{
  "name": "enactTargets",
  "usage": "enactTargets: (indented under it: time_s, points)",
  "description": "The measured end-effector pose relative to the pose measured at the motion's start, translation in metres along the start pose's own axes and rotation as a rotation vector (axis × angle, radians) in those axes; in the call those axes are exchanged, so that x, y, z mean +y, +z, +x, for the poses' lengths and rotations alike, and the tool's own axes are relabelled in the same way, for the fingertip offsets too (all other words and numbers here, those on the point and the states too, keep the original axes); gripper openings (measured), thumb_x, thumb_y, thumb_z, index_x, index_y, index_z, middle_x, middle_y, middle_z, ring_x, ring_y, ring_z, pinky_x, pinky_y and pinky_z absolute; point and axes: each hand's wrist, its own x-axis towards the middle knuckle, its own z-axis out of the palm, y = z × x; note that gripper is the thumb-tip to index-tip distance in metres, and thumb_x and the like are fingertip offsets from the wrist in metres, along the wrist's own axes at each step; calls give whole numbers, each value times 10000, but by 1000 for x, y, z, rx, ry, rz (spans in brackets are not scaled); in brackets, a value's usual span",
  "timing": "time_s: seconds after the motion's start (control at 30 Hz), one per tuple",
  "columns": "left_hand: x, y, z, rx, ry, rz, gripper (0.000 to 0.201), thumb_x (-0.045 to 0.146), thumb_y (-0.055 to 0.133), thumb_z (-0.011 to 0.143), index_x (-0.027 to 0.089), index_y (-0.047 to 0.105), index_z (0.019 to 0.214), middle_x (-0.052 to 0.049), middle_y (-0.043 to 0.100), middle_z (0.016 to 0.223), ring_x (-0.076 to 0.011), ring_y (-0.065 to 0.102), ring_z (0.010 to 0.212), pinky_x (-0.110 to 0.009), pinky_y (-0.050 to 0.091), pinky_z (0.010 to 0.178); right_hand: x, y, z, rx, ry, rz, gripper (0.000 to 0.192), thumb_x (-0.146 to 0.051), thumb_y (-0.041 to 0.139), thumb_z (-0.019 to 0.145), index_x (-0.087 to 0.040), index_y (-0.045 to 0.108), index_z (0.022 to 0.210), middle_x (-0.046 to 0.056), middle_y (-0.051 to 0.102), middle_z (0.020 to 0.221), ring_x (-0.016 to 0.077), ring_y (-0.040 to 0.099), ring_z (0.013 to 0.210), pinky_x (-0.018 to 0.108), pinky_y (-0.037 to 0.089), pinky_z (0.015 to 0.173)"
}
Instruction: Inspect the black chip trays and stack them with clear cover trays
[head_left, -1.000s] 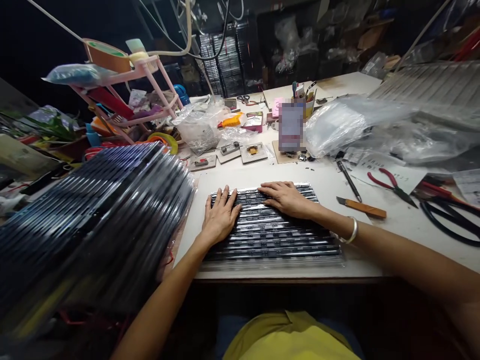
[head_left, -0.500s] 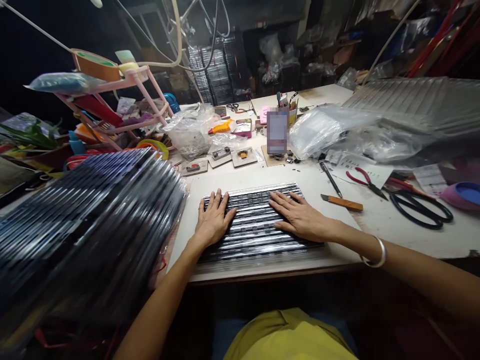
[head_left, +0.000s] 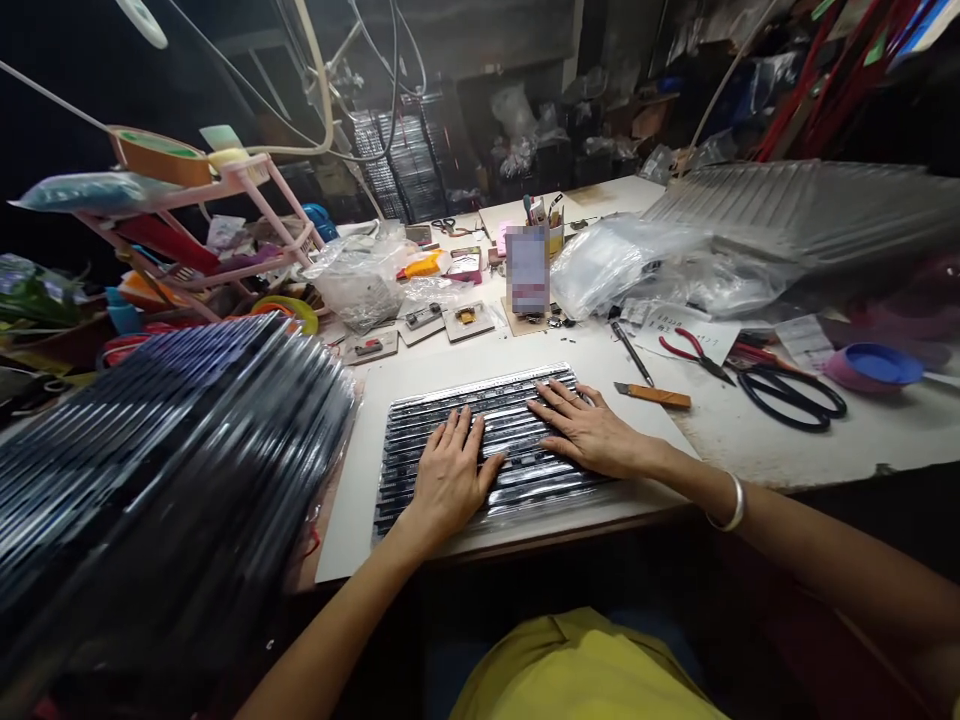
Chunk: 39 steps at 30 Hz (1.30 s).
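Both hands flat — left hand (head_left: 450, 472), right hand (head_left: 589, 432) — on ribbed tray (head_left: 420, 420), utility knife (head_left: 651, 395) nearby

One head-worn view, aimed forward and down.
The table (head_left: 750, 440) is seen from close above, its cluttered far side stretching away.

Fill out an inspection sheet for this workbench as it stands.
Surface: pale table, lit from above, crowded.
Job's things: ribbed clear tray holding dark strips, flat at the near edge.
Clutter: utility knife, red-handled pliers, black scissors, plastic bags, pink rack, tray stack at left.
Grippers: left hand and right hand flat on the tray, fingers spread.
Cables: wires and a hose hang overhead.
Surroundings: dark shelves, more trays at right.
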Motion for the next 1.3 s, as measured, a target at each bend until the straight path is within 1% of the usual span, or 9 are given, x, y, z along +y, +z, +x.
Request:
enactTargets:
  time_s: [0.07, 0.13, 0.3, 0.4, 0.6, 0.73, 0.97, 1.17, 1.3]
  points:
    - [-1, 1, -3, 15, -31, 7, 643, 488, 277, 944, 25, 415, 1368, -218, 358, 1442, -321, 293, 1359, -440, 274, 1088, 0, -5, 2, -45, 19, 25, 527, -427, 263, 974, -191, 317, 1442, 123, 184, 1525, 289, 131, 1408, 566, 203, 1077]
    - [-3, 2, -5, -24, -25, -11, 670, 507, 273, 939, 27, 357, 1400, -220, 290, 1475, -329, 236, 1380, -452, 258, 1096, 4, -8, 6, -66, 50, 57, 518, -422, 286, 970, -201, 329, 1437, 124, 197, 1525, 293, 135, 1408, 580, 198, 1072]
    - [-8, -4, -7, -141, 123, -78, 551, 542, 314, 923, 396, 218, 1445, -23, 112, 1558, -352, 31, 1409, -585, 153, 1093, 26, -3, 14, 2, 124, 226, 587, -527, 385, 922, -217, 365, 1421, 113, 164, 1537, 300, 83, 1417, 583, 182, 1083]
    - [-10, -9, -5, -177, 183, -104, 482, 508, 318, 935, 476, 240, 1409, 0, 85, 1561, -368, 38, 1406, -632, 135, 1069, 39, 2, 10, 59, 99, 365, 480, -407, 344, 960, -199, 423, 1387, 86, 213, 1530, 233, 88, 1422, 480, 190, 1125]
    - [-5, -11, -5, -181, 157, -112, 454, 478, 326, 940, 449, 321, 1393, -59, 161, 1550, -395, 72, 1393, -664, 166, 1041, 42, -2, -12, 104, 110, 548, 571, -480, 487, 894, -173, 437, 1374, 104, 218, 1528, 234, 150, 1413, 433, 206, 1138]
    - [8, -9, 1, -159, 186, -151, 479, 421, 310, 958, 358, 288, 1433, -125, 122, 1551, -339, 59, 1407, -584, 184, 1082, 33, 3, -16, 134, 150, 509, 538, -472, 457, 911, -193, 447, 1372, 99, 208, 1531, 249, 129, 1416, 464, 207, 1134]
    - [24, -9, 20, -204, 218, -161, 479, 456, 311, 952, 400, 275, 1427, -102, 95, 1558, -345, 55, 1407, -624, 121, 1075, 40, 5, -16, 40, 90, 501, 632, -529, 459, 895, -195, 362, 1424, 97, 124, 1549, 272, 36, 1422, 503, 190, 1129]
    - [22, -5, 18, -164, 232, -146, 486, 440, 328, 953, 397, 266, 1432, -116, 95, 1557, -348, 57, 1408, -605, 142, 1079, 34, -1, -10, 136, 74, 302, 557, -423, 613, 832, -149, 512, 1306, 160, 382, 1443, 328, 293, 1349, 529, 330, 1066]
    - [25, -6, 21, -146, 228, -152, 487, 429, 332, 953, 378, 277, 1434, -120, 93, 1556, -341, 53, 1409, -592, 146, 1086, 24, 1, -5, 242, 113, 290, 341, -264, 527, 890, -141, 585, 1202, 146, 476, 1372, 295, 373, 1302, 485, 360, 1062]
